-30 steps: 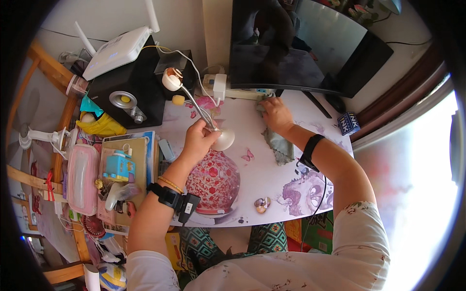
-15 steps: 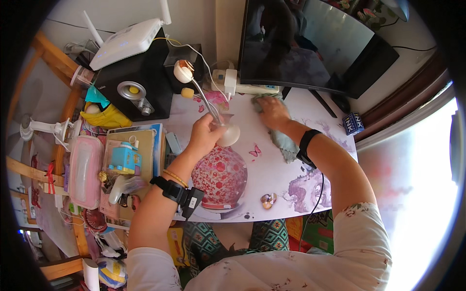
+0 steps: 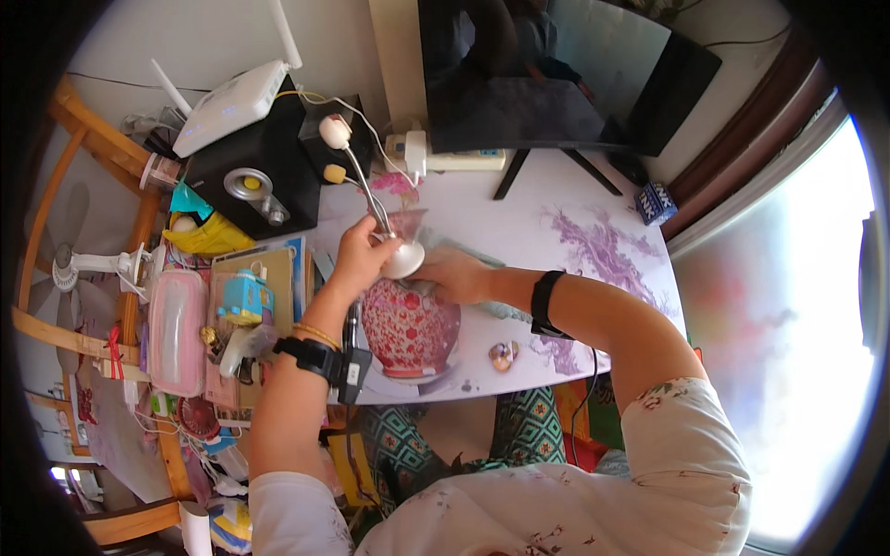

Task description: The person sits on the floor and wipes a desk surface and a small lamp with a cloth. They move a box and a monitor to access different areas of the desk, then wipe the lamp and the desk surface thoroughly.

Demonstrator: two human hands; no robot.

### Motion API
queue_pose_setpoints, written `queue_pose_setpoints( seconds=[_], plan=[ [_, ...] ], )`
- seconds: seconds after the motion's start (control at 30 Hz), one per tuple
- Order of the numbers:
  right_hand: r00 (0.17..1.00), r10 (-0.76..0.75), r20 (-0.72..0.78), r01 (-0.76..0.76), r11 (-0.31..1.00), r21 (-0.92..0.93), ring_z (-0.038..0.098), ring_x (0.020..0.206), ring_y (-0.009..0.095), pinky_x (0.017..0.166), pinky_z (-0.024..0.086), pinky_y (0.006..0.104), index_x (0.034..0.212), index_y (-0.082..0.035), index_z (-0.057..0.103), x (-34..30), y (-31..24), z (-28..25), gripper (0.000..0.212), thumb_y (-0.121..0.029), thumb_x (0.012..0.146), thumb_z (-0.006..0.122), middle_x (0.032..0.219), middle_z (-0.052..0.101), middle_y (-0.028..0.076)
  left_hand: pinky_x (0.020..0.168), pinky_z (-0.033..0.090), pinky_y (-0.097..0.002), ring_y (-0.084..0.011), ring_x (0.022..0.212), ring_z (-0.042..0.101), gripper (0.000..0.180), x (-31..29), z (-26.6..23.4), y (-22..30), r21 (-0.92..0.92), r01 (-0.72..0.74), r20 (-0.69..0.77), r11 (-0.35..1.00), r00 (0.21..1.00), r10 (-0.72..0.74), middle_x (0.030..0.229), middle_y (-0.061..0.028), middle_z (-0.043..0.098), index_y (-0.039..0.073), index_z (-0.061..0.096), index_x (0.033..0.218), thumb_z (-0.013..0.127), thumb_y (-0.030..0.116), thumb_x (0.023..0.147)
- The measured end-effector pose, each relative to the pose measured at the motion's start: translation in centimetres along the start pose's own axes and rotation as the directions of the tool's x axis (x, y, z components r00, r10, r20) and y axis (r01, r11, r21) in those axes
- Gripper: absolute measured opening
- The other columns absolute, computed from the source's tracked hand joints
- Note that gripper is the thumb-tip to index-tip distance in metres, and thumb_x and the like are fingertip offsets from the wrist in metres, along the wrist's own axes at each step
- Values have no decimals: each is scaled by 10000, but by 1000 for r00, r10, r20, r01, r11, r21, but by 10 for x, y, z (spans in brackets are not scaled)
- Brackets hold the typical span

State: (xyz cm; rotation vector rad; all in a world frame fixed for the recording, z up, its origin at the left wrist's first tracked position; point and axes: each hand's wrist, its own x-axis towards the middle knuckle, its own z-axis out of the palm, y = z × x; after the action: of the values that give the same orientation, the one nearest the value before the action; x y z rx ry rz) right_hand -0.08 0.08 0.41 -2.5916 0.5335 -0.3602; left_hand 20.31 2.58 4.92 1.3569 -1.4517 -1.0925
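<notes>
My left hand [image 3: 362, 259] is closed round the lower end of a silver gooseneck stand [image 3: 365, 190], holding it tilted above the desk. Its round white base [image 3: 405, 261] faces toward me. At the top sits a white rounded head [image 3: 335, 132], and a shorter arm ends in a yellow tip [image 3: 334, 173]. My right hand [image 3: 459, 277] lies beside the base, over a grey-green cloth [image 3: 506, 309] on the desk. Its fingertips are partly hidden near the base, with the cloth bunched under them.
The printed desk top [image 3: 482, 199] bears a vase picture. A monitor [image 3: 556, 83] stands at the back, with a power strip [image 3: 464, 160] beside it. At left are a black speaker [image 3: 246, 167] with a white router [image 3: 232, 107], a pink box [image 3: 178, 334] and a blue toy [image 3: 246, 295].
My right hand has come left and nearer from the back of the desk, bringing the cloth close to the stand's base. My left hand still holds the stand. The view has shifted somewhat.
</notes>
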Motion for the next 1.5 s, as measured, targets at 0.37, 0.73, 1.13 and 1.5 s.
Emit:
queue_pose_setpoints(
  seconds=[0.37,0.73,1.13,1.5],
  plan=[
    [618,677,-399,-472,726,501,550,916,198,791,447,321,1216,-105,487,-198,-30,-108,406,-175,821,542,1021,580,130,488,413,-228,-70,539,516,162,1,2,0,31,-70,-6,997,998,70,674,-14,567,47,563,899,645,50,759],
    [890,433,-141,-454,820,-348,192,1318,384,1071,207,438,1379,-122,290,-113,5,-38,830,-525,725,603,1422,228,210,509,386,-200,-54,552,477,172,-10,-3,3,-19,-29,24,999,999,30,717,6,550,55,552,955,613,30,796],
    [925,-375,63,378,925,-43,296,1272,323,1050,265,454,1247,-140,477,-47,-110,62,668,-367,646,656,1355,369,120,494,394,-196,-50,542,480,153,-17,-1,13,-11,-8,21,1000,1000,8,717,9,551,51,547,927,628,58,797],
    [785,253,-566,-279,959,41,562,1006,312,846,467,386,1092,-61,565,-244,-139,-38,512,-31,587,638,1079,588,122,467,379,-188,-46,505,467,127,-20,15,14,-32,29,15,999,999,-28,673,5,539,58,548,882,629,59,784]
  ],
)
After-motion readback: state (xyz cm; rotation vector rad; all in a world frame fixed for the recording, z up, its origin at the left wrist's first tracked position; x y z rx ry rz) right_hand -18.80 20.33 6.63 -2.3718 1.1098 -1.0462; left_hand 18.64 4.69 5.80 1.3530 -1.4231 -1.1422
